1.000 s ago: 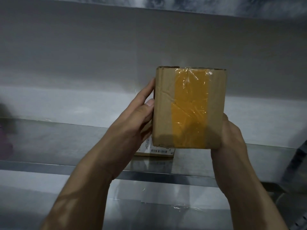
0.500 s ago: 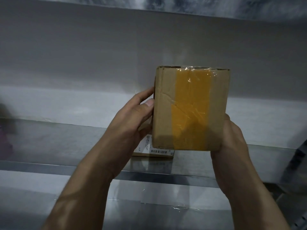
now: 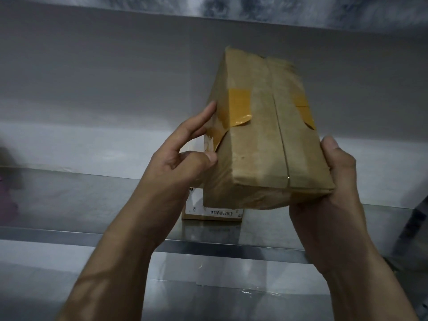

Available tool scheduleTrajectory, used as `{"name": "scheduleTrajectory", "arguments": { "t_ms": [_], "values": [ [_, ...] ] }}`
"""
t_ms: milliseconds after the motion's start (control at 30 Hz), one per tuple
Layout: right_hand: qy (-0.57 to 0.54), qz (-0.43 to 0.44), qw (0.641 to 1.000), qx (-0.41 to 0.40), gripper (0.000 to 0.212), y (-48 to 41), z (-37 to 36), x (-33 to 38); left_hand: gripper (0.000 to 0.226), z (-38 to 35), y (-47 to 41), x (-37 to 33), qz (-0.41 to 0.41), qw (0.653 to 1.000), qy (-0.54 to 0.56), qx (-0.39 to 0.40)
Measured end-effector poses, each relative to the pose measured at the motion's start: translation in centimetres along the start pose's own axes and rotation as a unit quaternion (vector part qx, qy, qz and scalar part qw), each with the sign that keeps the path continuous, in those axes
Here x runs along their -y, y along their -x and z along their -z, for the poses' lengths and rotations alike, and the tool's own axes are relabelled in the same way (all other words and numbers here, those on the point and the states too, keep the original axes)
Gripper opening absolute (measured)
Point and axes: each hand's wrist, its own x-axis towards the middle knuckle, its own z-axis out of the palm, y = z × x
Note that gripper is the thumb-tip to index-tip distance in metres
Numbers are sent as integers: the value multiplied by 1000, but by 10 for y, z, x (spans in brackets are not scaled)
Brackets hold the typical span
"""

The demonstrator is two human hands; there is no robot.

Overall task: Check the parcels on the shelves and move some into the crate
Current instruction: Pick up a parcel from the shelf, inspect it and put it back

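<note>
A brown cardboard parcel (image 3: 261, 135) with strips of orange tape is held in the air in front of a steel shelf (image 3: 92, 200). My left hand (image 3: 183, 158) holds its left side, thumb on the near edge and fingers stretched up along the taped side. Under its lower right corner my right hand (image 3: 333, 186) grips it, thumb up along the right edge. Behind it a second, flat parcel (image 3: 213, 213) with a white barcode label lies on the shelf, mostly hidden. No crate is in view.
The shelf's front lip (image 3: 208, 247) runs across the view below the parcels. Another shelf (image 3: 231, 10) is overhead, and the grey back wall (image 3: 104, 89) stands behind. A blurred purple thing (image 3: 7, 198) lies at the far left. A dark upright (image 3: 414, 228) stands at the right.
The held parcel has been turned: its broad taped face pointed at me before, now a long seamed side shows and it tilts away. Both hands shifted their hold with it.
</note>
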Motion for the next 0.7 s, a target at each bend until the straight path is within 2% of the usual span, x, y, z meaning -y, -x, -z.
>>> {"name": "scheduleTrajectory", "arguments": {
  "t_ms": [67,167,333,433,500,600,700],
  "values": [
    [19,11,1000,14,45,-4,4,0,62,3,1,-1,-11,1000,-13,-8],
    [61,22,996,57,55,-8,6,1,58,4,3,-2,-22,999,-23,-8],
    [83,77,990,85,63,-9,6,-4,45,0,4,-4,3,998,56,-25],
    [88,109,987,84,59,-7,7,-13,58,1,7,2,-20,996,72,-42],
    [81,125,985,84,59,-7,9,-15,78,4,9,6,-27,998,57,-29],
    [72,139,985,78,79,-8,13,-15,106,7,9,12,-10,999,-14,38],
    [88,159,977,109,105,-7,14,-9,103,6,10,12,-25,985,-159,68]
  ]
}}
